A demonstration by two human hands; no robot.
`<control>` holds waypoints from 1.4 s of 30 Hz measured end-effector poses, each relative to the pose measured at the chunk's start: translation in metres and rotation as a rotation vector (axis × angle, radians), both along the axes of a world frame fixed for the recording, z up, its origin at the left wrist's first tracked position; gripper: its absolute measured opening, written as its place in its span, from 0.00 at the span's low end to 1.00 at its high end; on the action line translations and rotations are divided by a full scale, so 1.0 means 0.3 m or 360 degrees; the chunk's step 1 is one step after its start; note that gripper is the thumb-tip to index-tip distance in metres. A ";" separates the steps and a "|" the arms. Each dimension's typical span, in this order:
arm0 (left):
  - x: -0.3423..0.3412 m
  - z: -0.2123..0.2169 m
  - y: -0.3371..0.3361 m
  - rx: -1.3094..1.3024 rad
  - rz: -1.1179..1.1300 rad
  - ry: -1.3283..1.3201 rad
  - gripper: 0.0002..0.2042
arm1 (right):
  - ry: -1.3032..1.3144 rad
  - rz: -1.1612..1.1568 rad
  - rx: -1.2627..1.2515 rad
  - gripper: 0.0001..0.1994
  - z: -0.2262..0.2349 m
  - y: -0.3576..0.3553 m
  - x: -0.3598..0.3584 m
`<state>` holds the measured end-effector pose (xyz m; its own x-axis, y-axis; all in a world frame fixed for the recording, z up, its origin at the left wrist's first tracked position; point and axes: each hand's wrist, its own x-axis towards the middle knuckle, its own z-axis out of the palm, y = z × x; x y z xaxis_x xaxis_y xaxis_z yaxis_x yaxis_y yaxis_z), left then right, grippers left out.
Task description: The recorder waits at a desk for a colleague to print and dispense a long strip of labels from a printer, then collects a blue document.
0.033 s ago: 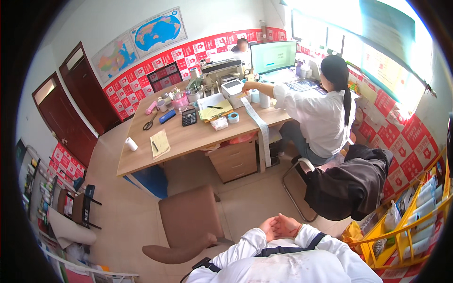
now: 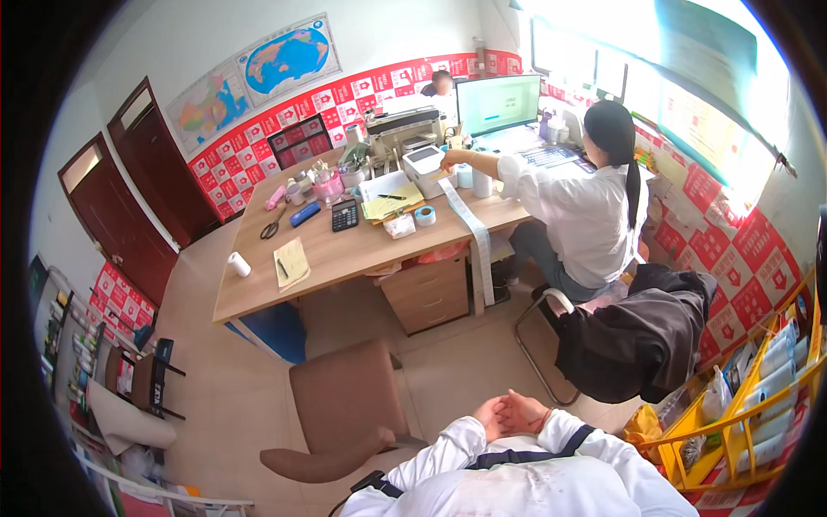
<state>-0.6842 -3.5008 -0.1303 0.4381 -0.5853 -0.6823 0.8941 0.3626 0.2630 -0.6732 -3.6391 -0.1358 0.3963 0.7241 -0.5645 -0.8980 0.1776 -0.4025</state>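
Note:
My left hand (image 2: pixel 490 417) and my right hand (image 2: pixel 523 413) are clasped together in front of my body, near the bottom of the view. Their fingers are closed and seem interlaced, with no object visible in them. A thin reddish band (image 2: pixel 545 420) circles my right wrist. The brown chair (image 2: pixel 345 392) stands just left of my hands, apart from them. Beyond, at the desk (image 2: pixel 340 271), a seated person (image 2: pixel 573 207) in a white top reaches an arm to a small white label printer (image 2: pixel 425 169). A long label strip (image 2: pixel 471 226) runs from it over the desk edge.
On the desk are a monitor (image 2: pixel 498 105), a calculator (image 2: pixel 345 215), scissors (image 2: pixel 273 224), a notepad (image 2: pixel 292 263) and a white roll (image 2: pixel 239 264). A dark jacket (image 2: pixel 633 336) covers a chair on the right, near a yellow rack (image 2: pixel 732 448) with rolls. Another person (image 2: pixel 441 86) is behind the monitor.

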 end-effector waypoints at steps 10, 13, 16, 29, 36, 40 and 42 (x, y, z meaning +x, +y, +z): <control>0.047 0.079 -0.087 0.0134 0.0027 0.0008 0.14 | 0.0005 -0.0136 0.0039 0.23 -0.093 -0.074 0.060; 0.142 0.035 -0.099 0.0129 0.0074 -0.0215 0.12 | -0.0556 -0.0410 -0.0434 0.16 0.182 -0.022 0.104; 0.238 0.277 -0.123 0.0460 0.0465 -0.0489 0.17 | -0.1141 -0.0834 -0.0850 0.13 0.323 -0.023 0.168; 0.360 0.358 -0.062 0.0482 0.1195 -0.0624 0.15 | -0.2384 -0.0632 -0.1062 0.07 0.530 0.076 0.042; 0.409 0.344 -0.028 0.1109 0.1093 -0.1805 0.16 | -0.2126 -0.0455 -0.1077 0.05 0.487 0.084 0.052; 0.431 0.483 -0.017 0.1595 0.0632 -0.2440 0.14 | -0.2386 -0.1176 -0.1332 0.03 0.565 0.086 0.076; 0.448 0.510 0.024 0.2651 -0.0743 -0.2433 0.13 | -0.2661 -0.0908 -0.1027 0.03 0.666 0.151 -0.002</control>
<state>-0.5496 -3.4936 0.0226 0.9678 -0.2396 0.0766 -0.2513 -0.9078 0.3358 -0.6737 -3.5938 0.0639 0.8386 0.1859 0.5121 0.5442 -0.2423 -0.8032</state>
